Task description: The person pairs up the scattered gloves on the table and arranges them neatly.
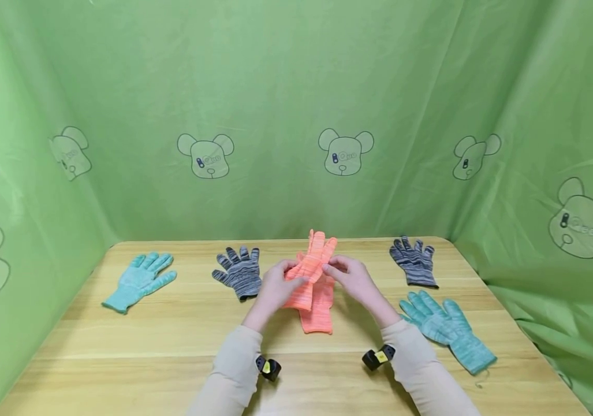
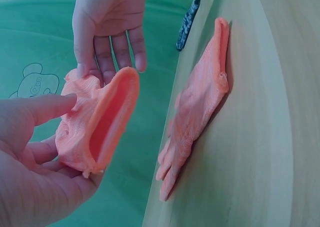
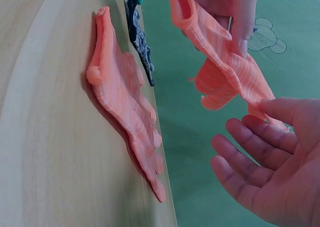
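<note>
Above the table, an orange knit glove (image 1: pixel 304 293) is held between both hands, its cuff gaping toward me in the left wrist view. My left hand (image 1: pixel 276 287) grips it near the cuff, thumb on top and fingers beneath. At the finger end, my right hand (image 1: pixel 354 281) pinches the fabric between thumb and index finger, as the right wrist view shows; its other fingers are extended. A second orange glove (image 1: pixel 319 315) lies flat on the table under the held one, its cuff toward me. In the head view its finger part is mostly hidden by the held glove.
On the wooden table (image 1: pixel 171 352), a teal glove (image 1: pixel 137 283) lies far left and a grey-black glove (image 1: pixel 244 274) left of my hands. Another grey-black glove (image 1: pixel 414 263) lies at the back right, with a teal glove (image 1: pixel 449 329) beside my right forearm. Green curtains (image 1: pixel 275 86) surround the table.
</note>
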